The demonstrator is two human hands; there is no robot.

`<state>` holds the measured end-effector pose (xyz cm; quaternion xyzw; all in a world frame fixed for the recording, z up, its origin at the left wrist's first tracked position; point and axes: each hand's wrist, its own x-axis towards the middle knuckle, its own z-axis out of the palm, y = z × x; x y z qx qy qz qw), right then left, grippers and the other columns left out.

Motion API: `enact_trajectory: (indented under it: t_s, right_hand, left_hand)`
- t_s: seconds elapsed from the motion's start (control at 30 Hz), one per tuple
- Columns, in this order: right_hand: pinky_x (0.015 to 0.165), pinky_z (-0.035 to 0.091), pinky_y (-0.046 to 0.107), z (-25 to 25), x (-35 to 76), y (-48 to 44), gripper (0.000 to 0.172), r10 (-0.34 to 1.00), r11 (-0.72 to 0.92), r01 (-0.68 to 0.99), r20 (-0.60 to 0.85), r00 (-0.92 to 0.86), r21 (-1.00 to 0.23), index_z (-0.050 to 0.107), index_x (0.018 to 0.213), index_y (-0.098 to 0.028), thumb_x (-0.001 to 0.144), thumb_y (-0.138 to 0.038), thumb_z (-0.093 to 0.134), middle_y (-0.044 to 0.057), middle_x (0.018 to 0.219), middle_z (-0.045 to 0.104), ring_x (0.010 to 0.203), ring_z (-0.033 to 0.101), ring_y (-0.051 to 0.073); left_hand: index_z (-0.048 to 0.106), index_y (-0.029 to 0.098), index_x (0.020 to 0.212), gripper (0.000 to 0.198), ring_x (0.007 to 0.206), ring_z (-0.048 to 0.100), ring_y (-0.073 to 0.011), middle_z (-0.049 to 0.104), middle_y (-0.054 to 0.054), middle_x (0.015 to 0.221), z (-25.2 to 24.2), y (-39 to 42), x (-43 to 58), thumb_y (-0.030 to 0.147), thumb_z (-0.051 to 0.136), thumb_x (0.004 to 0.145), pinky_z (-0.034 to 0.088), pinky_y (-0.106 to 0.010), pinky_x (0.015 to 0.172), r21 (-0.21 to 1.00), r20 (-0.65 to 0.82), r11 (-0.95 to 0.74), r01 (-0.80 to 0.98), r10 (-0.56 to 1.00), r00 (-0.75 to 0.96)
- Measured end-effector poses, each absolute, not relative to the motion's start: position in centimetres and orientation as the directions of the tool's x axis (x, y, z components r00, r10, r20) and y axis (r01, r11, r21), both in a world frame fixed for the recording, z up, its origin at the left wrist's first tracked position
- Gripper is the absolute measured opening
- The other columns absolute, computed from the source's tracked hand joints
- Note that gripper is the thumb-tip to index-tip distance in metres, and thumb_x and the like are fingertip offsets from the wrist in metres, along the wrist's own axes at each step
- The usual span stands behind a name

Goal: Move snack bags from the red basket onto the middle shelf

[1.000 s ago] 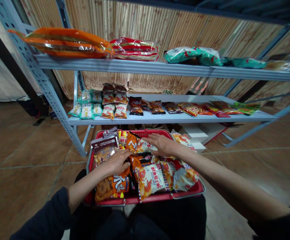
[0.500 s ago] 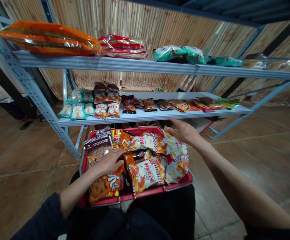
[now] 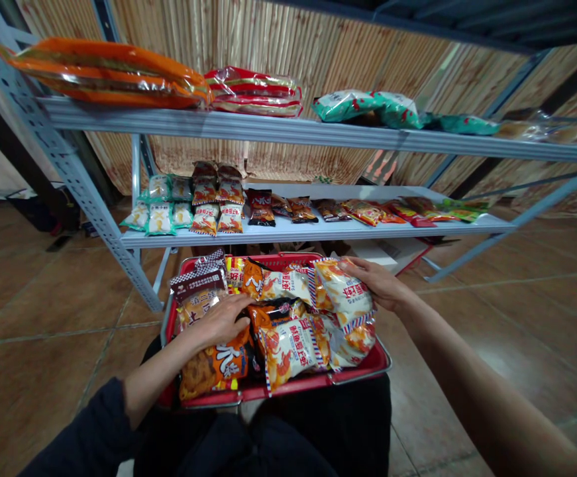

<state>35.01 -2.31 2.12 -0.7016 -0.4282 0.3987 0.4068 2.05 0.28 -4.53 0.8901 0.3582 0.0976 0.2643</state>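
A red shopping basket on my lap is heaped with snack bags. My right hand pinches the upper edge of a white and orange snack bag at the basket's right side; the bag stands tilted up over the others. My left hand lies over the middle left of the heap, fingers stretched out and thumb apart, on an orange and black snack bag. Close by are a brown checked snack bag and another white and orange snack bag.
Ahead stands a blue-grey metal rack. Its lower shelf bears small green and white bags, stacked brown and white packets and several colourful packets. On the upper shelf lie larger orange, red and teal bags. White cartons sit below.
My right hand has come down from above the basket's right end and taken hold of a white and orange snack bag, lifting its top edge. My left hand stays on the heap.
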Motion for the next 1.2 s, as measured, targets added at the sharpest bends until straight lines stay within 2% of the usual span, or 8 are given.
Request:
enact_trajectory:
  t_s: [0.07,0.27,0.43,0.53,0.77,0.93,1.07,1.2]
  right_hand:
    - [0.056,0.054,0.028,3.5,32.7,-2.2,0.033,0.924,-0.313,0.093,-0.281,0.258,-0.945,0.061,0.096,-0.017,0.066,-0.029,0.069,0.007,0.082,0.07,0.062,0.066,0.017]
    - [0.046,0.05,0.023,7.5,28.0,-0.1,0.014,0.959,-0.233,-0.059,-0.24,0.15,-0.971,0.062,0.074,-0.015,0.071,-0.028,0.066,0.004,0.064,0.068,0.049,0.06,0.013]
    - [0.044,0.046,0.021,7.6,24.0,2.3,0.015,0.969,-0.169,-0.177,-0.196,0.152,-0.97,0.058,0.067,-0.014,0.075,-0.025,0.062,0.001,0.055,0.064,0.042,0.055,0.009]
    - [0.042,0.044,0.02,5.3,21.7,3.3,0.015,0.956,-0.194,-0.202,-0.231,0.182,-0.96,0.055,0.065,-0.015,0.076,-0.024,0.06,0.0,0.051,0.063,0.041,0.053,0.01]
    - [0.056,0.05,0.026,0.7,20.5,5.1,0.015,0.936,-0.242,-0.283,-0.3,0.183,-0.928,0.057,0.068,-0.016,0.075,-0.029,0.061,0.001,0.058,0.066,0.052,0.059,0.014]
    - [0.069,0.052,0.032,-0.1,21.5,4.7,0.029,0.932,-0.361,-0.253,-0.351,-0.088,-0.897,0.06,0.083,-0.015,0.076,-0.043,0.057,0.006,0.074,0.07,0.067,0.064,0.017]
    - [0.073,0.051,0.031,-0.5,21.5,3.4,0.024,0.926,-0.341,-0.217,-0.287,-0.246,-0.915,0.06,0.089,-0.016,0.071,-0.031,0.065,0.005,0.086,0.07,0.071,0.065,0.016]
    - [0.07,0.052,0.031,-0.9,21.1,2.5,0.032,0.937,-0.303,-0.204,-0.252,-0.241,-0.931,0.058,0.093,-0.018,0.064,-0.022,0.07,0.003,0.087,0.07,0.069,0.065,0.016]
  left_hand:
    - [0.049,0.015,0.122,0.045,0.118,0.045,-0.0244,0.05,-0.013,0.127,-4.3,0.3,2.2,0.028,0.043,0.08,0.031,-0.04,0.1,0.551,0.008,-0.6,0.581,0.699,0.715]
    - [0.056,0.018,0.113,0.04,0.112,0.05,-0.0237,0.055,-0.009,0.122,-3.5,0.2,2.9,0.039,0.046,0.08,0.035,-0.039,0.097,0.677,0.098,-0.501,0.539,0.787,0.609]
    - [0.049,0.02,0.122,0.047,0.116,0.047,-0.0214,0.051,-0.008,0.127,-2.7,-0.4,3.7,0.047,0.033,0.087,0.038,-0.038,0.095,0.991,0.085,-0.125,0.042,0.85,0.52]
    - [0.043,0.02,0.127,0.052,0.114,0.048,-0.0229,0.052,-0.009,0.126,-2.4,-0.8,4.6,0.047,0.044,0.083,0.04,-0.038,0.092,0.981,-0.029,0.13,-0.144,0.833,0.553]
    - [0.05,0.017,0.117,0.053,0.102,0.057,-0.0229,0.061,-0.009,0.112,-3.4,-1.0,6.4,0.034,0.065,0.069,0.043,-0.037,0.089,0.899,-0.116,0.271,-0.345,0.906,0.407]
    - [0.053,0.015,0.109,0.044,0.098,0.058,-0.0223,0.063,-0.009,0.108,-4.5,-0.4,6.5,0.027,0.063,0.068,0.044,-0.036,0.086,0.875,-0.162,0.285,-0.391,0.934,0.319]
    - [0.051,0.015,0.109,0.041,0.094,0.059,-0.02,0.063,-0.008,0.106,-4.6,-0.2,6.6,0.024,0.061,0.07,0.045,-0.034,0.084,0.877,-0.134,0.227,-0.424,0.962,0.239]
    - [0.052,0.015,0.104,0.04,0.085,0.061,-0.0195,0.065,-0.009,0.1,-4.9,-0.1,6.3,0.027,0.065,0.068,0.047,-0.033,0.077,0.874,-0.176,0.247,-0.42,0.964,0.2]
